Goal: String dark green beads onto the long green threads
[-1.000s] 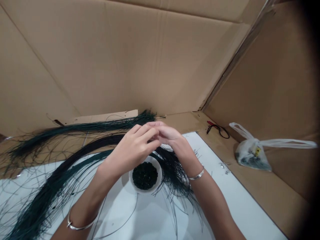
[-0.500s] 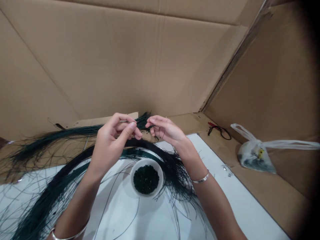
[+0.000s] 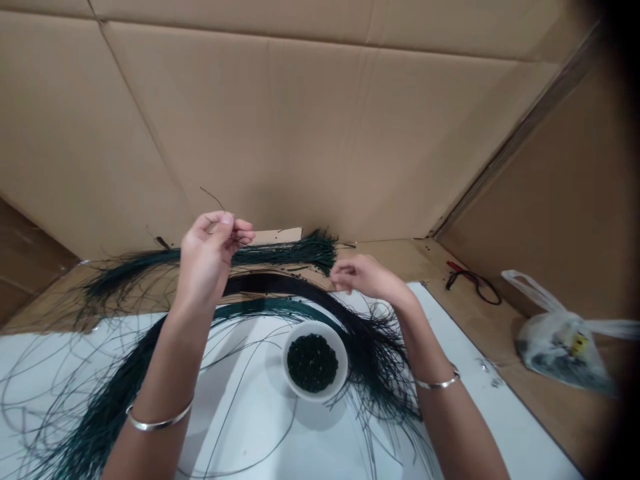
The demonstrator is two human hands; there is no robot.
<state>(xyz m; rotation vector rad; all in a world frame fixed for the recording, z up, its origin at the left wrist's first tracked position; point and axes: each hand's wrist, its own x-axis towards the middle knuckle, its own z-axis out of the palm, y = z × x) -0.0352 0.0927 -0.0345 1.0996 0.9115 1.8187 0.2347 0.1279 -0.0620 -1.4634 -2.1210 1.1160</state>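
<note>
Okay, my left hand [image 3: 207,250] pinches a thin dark wire [image 3: 213,198] up and left of the white bowl [image 3: 315,395] of green beads [image 3: 313,363]; my right hand [image 3: 367,277] hangs loose and empty beyond the bowl.

Tan corrugated cardboard walls [image 3: 300,133] rose behind and to the right of a white sheet [image 3: 520,433], which lay over a cardboard base [image 3: 500,360]. On that base, off the sheet, sat a coiled red-and-black cable [image 3: 473,283]. Farther right lay a knotted-handled white plastic bag [image 3: 560,353] with a yellow label [image 3: 579,344].
</note>
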